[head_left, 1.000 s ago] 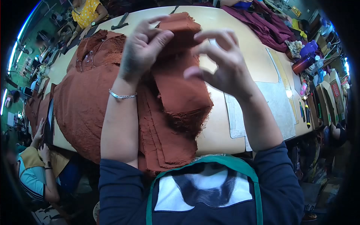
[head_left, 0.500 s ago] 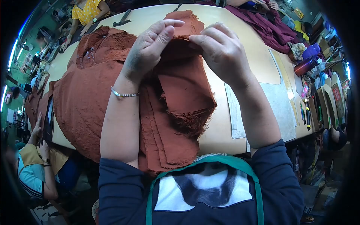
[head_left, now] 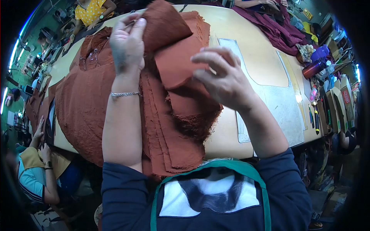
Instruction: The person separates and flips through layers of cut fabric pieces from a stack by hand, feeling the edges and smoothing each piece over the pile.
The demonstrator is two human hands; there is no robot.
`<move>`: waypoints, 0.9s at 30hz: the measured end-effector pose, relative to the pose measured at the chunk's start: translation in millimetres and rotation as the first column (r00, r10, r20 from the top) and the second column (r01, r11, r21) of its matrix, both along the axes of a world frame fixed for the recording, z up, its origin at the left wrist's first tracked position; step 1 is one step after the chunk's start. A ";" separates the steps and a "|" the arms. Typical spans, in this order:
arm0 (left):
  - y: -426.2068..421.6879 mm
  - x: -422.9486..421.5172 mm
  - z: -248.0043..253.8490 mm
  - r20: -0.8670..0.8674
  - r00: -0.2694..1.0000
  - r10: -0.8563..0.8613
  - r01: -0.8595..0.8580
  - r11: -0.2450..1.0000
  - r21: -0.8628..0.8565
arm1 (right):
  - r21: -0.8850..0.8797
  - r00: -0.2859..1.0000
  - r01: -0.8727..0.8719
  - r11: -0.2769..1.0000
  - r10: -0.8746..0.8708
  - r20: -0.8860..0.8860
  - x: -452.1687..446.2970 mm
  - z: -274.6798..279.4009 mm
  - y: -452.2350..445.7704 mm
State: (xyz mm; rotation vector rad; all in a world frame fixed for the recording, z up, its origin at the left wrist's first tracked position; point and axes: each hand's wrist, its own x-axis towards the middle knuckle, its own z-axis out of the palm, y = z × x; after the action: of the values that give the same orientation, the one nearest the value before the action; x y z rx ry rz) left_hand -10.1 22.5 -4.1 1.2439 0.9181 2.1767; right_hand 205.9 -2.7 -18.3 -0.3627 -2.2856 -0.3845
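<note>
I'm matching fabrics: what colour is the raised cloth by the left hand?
The cloth is plain reddish-brown, best seen in the head view.

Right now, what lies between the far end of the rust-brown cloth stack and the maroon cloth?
In the head view, only bare tabletop shows between the far end of the rust-brown cloth stack and the maroon cloth.

a rust-brown fabric piece is held up, tilted, over the far part of a stack of like-coloured pieces, whose near edges are frayed, just beside staggered layers of similar cloth.
</note>
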 end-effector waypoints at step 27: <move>-24.9 23.3 5.6 -0.344 0.786 -0.513 0.400 0.847 -0.349 | 0.083 0.985 0.000 0.997 0.014 -0.170 -14.9 22.5 46.7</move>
State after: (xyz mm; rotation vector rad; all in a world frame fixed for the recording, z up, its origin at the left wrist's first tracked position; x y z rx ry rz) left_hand 13.2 -2.4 1.5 1.6402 0.9022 1.3747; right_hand 191.1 44.0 4.2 -0.3329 -2.0968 -0.4262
